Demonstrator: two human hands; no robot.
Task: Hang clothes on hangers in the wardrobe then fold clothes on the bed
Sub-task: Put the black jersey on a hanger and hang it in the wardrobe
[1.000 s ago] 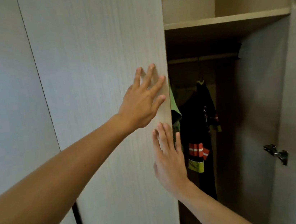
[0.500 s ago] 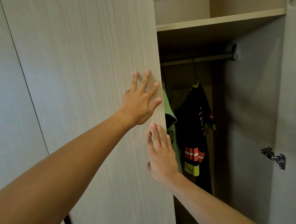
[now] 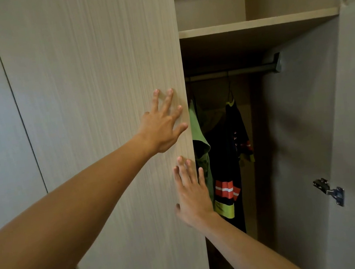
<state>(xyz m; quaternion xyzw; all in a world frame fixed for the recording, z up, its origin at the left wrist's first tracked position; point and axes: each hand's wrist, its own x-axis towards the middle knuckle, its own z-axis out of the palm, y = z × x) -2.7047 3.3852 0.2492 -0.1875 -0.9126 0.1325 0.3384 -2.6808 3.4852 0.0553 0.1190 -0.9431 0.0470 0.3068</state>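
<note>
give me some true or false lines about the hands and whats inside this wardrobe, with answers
1. Both the left hand and the right hand lie with straight fingers against the wardrobe door. True.
2. The left hand is lower on the door than the right hand. False: it is higher.
3. A green garment and a dark garment hang from the rail. True.
4. The right hand grips a hanger. False: it holds nothing.
5. A metal hinge shows on the panel at the right. True.
</note>
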